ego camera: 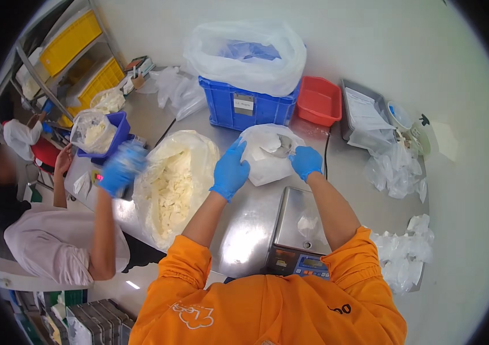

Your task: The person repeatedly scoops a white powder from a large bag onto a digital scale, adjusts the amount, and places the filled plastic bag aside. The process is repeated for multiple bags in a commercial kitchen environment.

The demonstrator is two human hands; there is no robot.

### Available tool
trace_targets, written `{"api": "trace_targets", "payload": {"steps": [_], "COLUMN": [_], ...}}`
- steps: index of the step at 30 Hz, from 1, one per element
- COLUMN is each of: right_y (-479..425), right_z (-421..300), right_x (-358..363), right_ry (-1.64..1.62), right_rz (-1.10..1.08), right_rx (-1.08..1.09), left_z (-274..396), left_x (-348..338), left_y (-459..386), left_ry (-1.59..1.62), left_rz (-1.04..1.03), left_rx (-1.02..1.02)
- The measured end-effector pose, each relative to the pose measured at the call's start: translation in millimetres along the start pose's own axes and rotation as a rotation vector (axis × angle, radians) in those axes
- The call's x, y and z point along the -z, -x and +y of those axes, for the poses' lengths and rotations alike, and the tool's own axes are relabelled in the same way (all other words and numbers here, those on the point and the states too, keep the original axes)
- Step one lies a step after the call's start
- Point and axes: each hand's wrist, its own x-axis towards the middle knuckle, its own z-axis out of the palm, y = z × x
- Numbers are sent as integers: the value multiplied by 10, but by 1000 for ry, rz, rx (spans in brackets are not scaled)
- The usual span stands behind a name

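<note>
In front of me on the steel table stands an open clear plastic bag with white powder in it. My left hand, in a blue glove, holds the bag's left side, fingers along the outside. My right hand, gloved too, is closed at the right rim. Beside its fingertips a grey metal tool, seemingly a scoop, lies within the bag's mouth; its handle is hidden. Left of the bag is a large open plastic bag of pale yellow flaky material. Nearest my right forearm is a digital scale with a white patch on its steel plate.
A lined blue crate and a red tub stand at the back. A grey tray with papers and loose plastic bags are at right. At left, a co-worker's gloved hand blurs near a purple basket.
</note>
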Motion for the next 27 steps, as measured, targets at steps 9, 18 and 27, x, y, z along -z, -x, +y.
{"api": "trace_targets", "payload": {"steps": [9,18,27], "right_y": [290,494,1092], "right_z": [176,-209,122], "right_x": [93,193,391], "right_ry": [-302,-130,-404], "right_rz": [-175,18,132], "right_rx": [12,23,-57], "left_z": [289,242,337], "left_x": [199,5,246], "left_y": [24,270,780], "left_ry": [83,151,207], "left_rz": [-30,15,18], "left_rx": [76,-54,9]}}
